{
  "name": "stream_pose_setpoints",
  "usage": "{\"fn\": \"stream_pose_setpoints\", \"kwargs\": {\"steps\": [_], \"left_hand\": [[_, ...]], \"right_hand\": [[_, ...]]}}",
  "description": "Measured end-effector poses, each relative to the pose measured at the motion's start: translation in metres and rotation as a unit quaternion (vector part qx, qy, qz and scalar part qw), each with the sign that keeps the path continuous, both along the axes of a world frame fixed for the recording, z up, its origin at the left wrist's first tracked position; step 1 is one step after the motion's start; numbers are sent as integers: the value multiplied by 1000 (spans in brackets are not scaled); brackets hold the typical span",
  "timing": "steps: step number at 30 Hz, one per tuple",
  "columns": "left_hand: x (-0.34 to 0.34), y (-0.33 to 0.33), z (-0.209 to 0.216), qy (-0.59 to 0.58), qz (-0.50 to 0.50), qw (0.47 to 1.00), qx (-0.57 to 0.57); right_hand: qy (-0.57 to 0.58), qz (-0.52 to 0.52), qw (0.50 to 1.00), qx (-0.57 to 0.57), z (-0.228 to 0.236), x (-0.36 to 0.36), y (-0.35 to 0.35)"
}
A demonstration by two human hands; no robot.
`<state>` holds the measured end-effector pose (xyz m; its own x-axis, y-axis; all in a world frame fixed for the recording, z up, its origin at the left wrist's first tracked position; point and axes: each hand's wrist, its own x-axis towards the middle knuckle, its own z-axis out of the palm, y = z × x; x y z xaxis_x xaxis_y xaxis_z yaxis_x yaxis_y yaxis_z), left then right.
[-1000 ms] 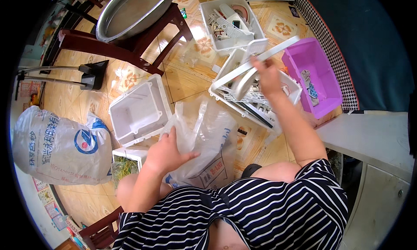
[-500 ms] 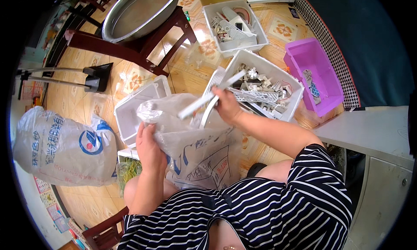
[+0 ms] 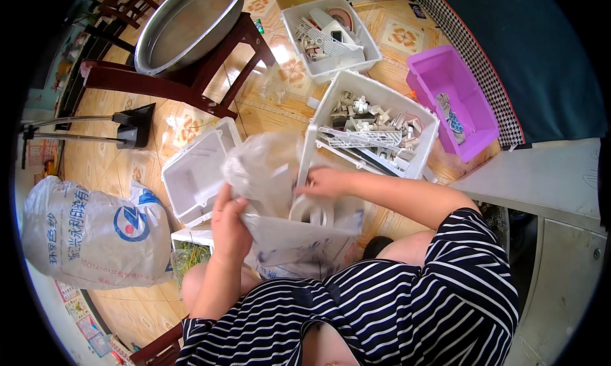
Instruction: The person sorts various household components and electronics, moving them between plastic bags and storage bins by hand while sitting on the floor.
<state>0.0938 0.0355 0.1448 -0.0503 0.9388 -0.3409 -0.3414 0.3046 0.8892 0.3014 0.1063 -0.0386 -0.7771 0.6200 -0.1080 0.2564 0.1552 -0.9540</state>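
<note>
A large translucent plastic bag [image 3: 312,239] stands upright in front of me, its mouth spread toward the boxes. My left hand [image 3: 230,225] is closed on the left edge of its rim, the crumpled plastic bunched beside the fingers. My right hand [image 3: 326,182] is at the far side of the bag's mouth, its fingers smeared by motion, so whether they hold anything is unclear. Just below it, a curved white plastic piece [image 3: 312,210] shows in the bag's opening. Beyond the right hand sits a white box [image 3: 323,105] filled with mixed white plastic parts and racks.
Another white box [image 3: 366,63] of parts stands behind, with a purple bin [image 3: 477,118] holding a cloth at right. An open white container [image 3: 197,175], a filled sack [image 3: 95,239] and a dustpan [image 3: 135,125] are at left. A metal basin [image 3: 191,32] rests on a wooden chair [image 3: 146,79].
My right hand has moved down to the bag's mouth, and the white strips it held no longer show clearly in it. My left hand still grips the rim. The view has shifted slightly.
</note>
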Motion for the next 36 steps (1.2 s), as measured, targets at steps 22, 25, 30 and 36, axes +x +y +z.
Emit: {"fn": "stream_pose_setpoints", "kwargs": {"steps": [22,25,30,36], "left_hand": [[-4,16,-12,21,1,999,-33],[-7,14,-11,25,10,999,-36],[-3,8,0,44,8,998,-43],[-3,-6,11,37,12,998,-39]], "right_hand": [[-308,-245,908,147,-44,134,114],[-316,-177,916,174,-62,133,116],[-410,-92,903,89,-45,125,131],[-488,-46,871,43,-11,106,103]]}}
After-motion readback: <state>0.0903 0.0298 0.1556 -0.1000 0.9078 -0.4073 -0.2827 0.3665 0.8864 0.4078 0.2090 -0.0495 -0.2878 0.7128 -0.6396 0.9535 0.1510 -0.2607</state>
